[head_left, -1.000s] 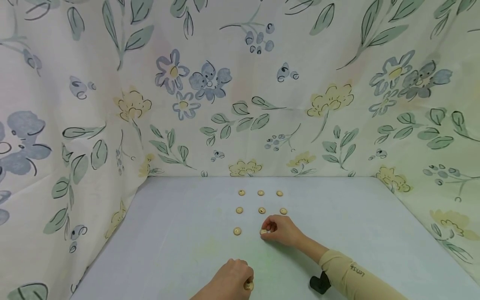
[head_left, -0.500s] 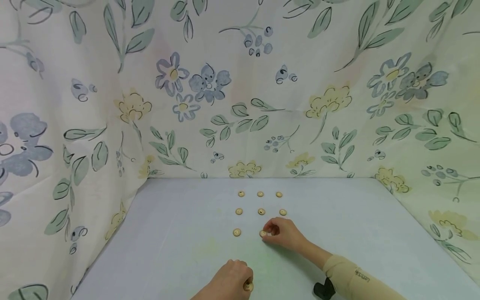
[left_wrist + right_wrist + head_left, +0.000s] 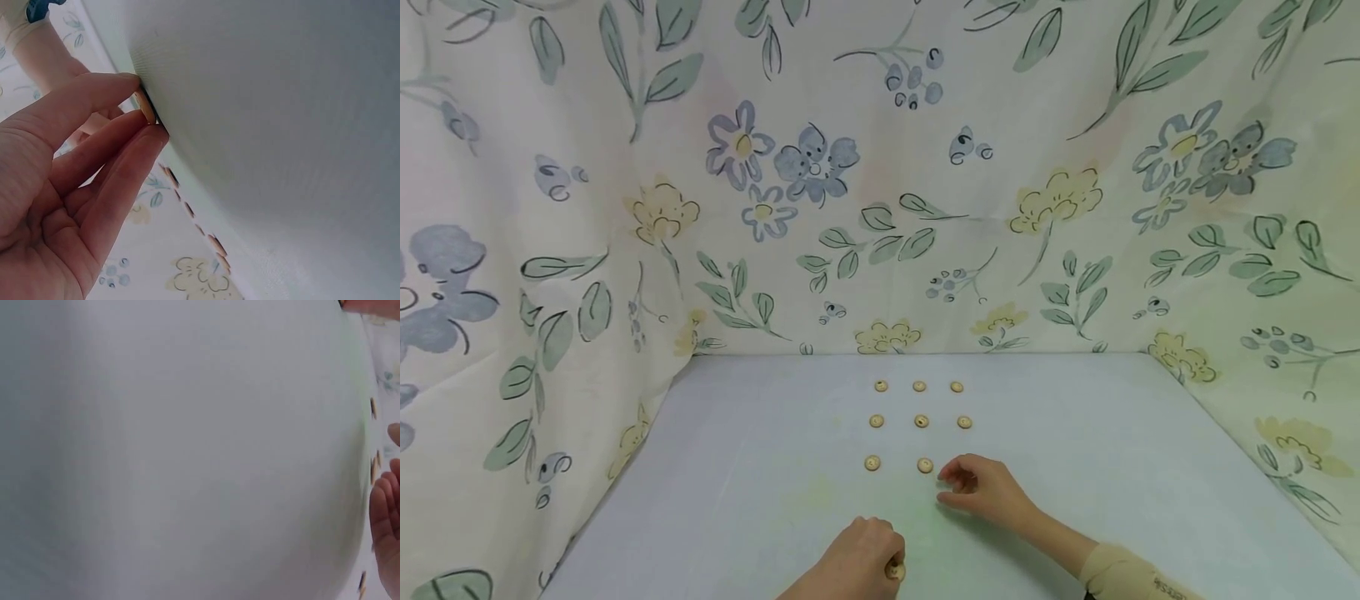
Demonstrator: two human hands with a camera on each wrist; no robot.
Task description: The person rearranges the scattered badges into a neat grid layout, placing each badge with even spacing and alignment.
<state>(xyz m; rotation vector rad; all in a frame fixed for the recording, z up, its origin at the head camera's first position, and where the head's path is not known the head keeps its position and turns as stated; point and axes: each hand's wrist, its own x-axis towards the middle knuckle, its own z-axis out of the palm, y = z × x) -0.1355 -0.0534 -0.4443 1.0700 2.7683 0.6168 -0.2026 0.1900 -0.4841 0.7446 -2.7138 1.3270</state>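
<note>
My left hand [image 3: 857, 560] is low in the middle of the head view, a wooden button [image 3: 895, 572] pinched in its fingers. The left wrist view shows that button [image 3: 146, 106] edge-on between thumb and fingertips, right by the table surface. My right hand [image 3: 988, 493] holds nothing; its thumb and fingers are parted. Just left of those fingertips, a round wooden button [image 3: 925, 465] lies flat on the table. Another button [image 3: 872, 462] lies further left in the same row. In the right wrist view only part of the right hand [image 3: 386, 531] shows, at the right edge.
Behind these lie two more rows of three buttons, the middle row around a dark-marked button [image 3: 921, 422] and the back row around another button [image 3: 919, 387]. The pale table [image 3: 737, 467] is enclosed by a floral cloth [image 3: 887, 275] at the back and sides.
My right hand has let go of the front-row button and drawn back right and toward me, leaving it on the table. The left hand keeps its button and has hardly moved.
</note>
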